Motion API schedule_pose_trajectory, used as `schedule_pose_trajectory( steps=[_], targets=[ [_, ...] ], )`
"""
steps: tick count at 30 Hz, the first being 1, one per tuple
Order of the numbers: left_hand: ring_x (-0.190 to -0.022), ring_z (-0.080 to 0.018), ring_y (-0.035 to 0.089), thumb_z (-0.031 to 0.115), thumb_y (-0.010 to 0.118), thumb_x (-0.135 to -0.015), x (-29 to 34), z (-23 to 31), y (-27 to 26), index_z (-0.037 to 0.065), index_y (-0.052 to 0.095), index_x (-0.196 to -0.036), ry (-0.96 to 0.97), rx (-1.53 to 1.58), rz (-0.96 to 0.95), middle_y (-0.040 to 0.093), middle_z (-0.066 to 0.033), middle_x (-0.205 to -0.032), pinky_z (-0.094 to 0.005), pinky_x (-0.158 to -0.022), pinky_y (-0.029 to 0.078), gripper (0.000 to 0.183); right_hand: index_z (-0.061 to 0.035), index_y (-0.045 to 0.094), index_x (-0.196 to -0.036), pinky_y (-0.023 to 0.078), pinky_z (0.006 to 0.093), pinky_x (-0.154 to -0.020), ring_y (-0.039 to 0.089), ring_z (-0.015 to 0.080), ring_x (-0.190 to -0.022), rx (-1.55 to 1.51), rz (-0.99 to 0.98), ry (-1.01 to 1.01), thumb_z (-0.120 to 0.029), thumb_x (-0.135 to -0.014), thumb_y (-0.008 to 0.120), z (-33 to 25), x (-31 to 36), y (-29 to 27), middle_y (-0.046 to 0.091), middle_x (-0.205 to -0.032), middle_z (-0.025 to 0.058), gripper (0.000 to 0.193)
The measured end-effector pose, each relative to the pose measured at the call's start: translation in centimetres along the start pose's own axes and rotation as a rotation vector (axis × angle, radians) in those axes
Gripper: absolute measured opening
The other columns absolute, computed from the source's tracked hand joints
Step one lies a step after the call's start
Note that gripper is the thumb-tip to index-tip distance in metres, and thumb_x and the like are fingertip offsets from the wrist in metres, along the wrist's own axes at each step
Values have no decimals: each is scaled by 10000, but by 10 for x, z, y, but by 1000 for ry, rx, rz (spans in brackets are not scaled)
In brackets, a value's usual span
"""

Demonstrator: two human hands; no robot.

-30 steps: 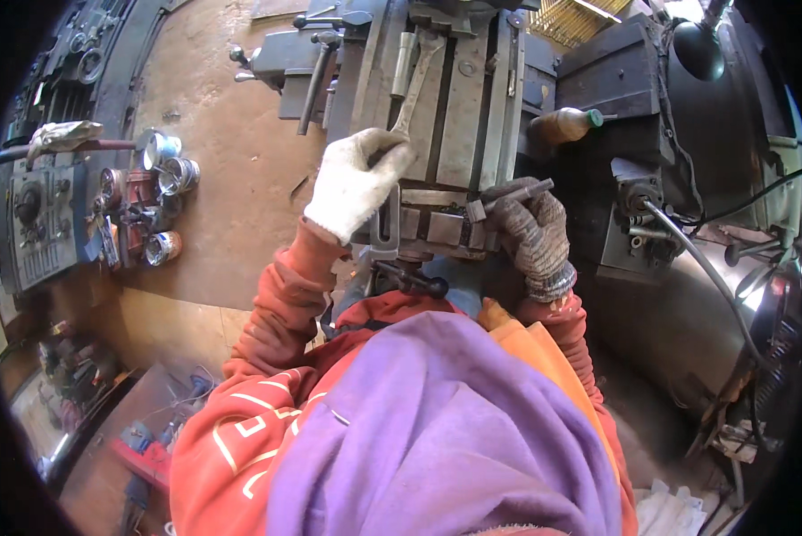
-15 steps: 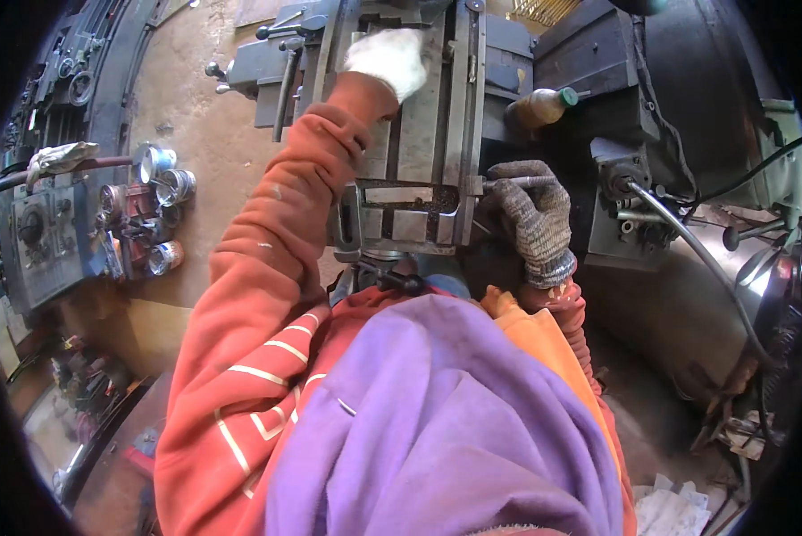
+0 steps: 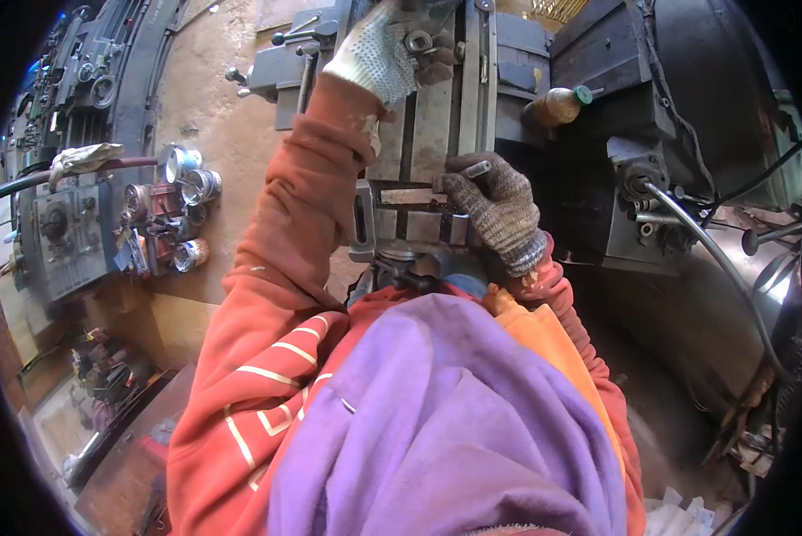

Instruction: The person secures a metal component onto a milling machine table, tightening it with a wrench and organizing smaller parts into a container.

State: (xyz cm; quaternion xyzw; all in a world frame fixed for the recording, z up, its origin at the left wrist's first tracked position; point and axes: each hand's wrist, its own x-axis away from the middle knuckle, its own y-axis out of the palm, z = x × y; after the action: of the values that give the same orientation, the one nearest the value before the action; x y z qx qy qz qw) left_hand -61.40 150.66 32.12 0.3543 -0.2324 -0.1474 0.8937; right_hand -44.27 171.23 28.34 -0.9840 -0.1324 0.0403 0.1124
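At the far part of the machine table (image 3: 432, 143), my left hand (image 3: 371, 58) wears a white dotted glove. Its fingers look curled, with dark blunt shapes beside them. A round metal piece with a hole (image 3: 419, 40) sits against this hand; I cannot make out how it is gripped. Over the table's near right corner, my right hand (image 3: 501, 213), in a grey-brown knitted glove, is closed on a short metal rod (image 3: 477, 168). To the left of that hand, a flat metal bar (image 3: 408, 196) lies across the table's near end. A slotted metal bracket (image 3: 363, 219) stands at the near left corner.
Lever handles (image 3: 296, 37) stick out left of the table. Right of it lies a bottle with a green cap (image 3: 557, 107). Several open cans (image 3: 182, 163) stand at the left beside another machine (image 3: 57, 228). A grey hose (image 3: 718, 250) curves down on the right.
My left hand has turned, so its dotted side and the round metal piece now show. My right hand has moved left with the rod, over the table's edge. The view has shifted slightly.
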Motion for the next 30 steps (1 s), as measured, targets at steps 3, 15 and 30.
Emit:
schedule_pose_trajectory(
  steps=[3,15,30],
  targets=[
    [-963,-312,690,357,620,-1017,9,-7,-7,34,656,-1197,13,60,56,700,-180,-1063,-480,-856,566,372,-49,716,-1127,558,296,-769,686,125,-856,-190,30,252,-175,-944,778,-7,-1,8,736,-928,74,230],
    [-953,-197,731,145,758,-923,13,-16,-16,-62,653,-1269,197,-682,209,753,-87,-1051,-337,-862,590,417,-33,724,-1106,564,304,-757,688,129,-841,-123,76,164,-164,-948,775,5,0,9,744,-939,87,212],
    [-1199,-407,613,275,465,-1059,-44,-32,-15,105,598,-1395,538,-1928,-48,665,-214,-1264,-486,-1041,482,400,-28,726,-1089,574,342,-757,724,200,-853,-80,122,105,-147,-956,750,-7,2,13,741,-961,124,180]
  ],
)
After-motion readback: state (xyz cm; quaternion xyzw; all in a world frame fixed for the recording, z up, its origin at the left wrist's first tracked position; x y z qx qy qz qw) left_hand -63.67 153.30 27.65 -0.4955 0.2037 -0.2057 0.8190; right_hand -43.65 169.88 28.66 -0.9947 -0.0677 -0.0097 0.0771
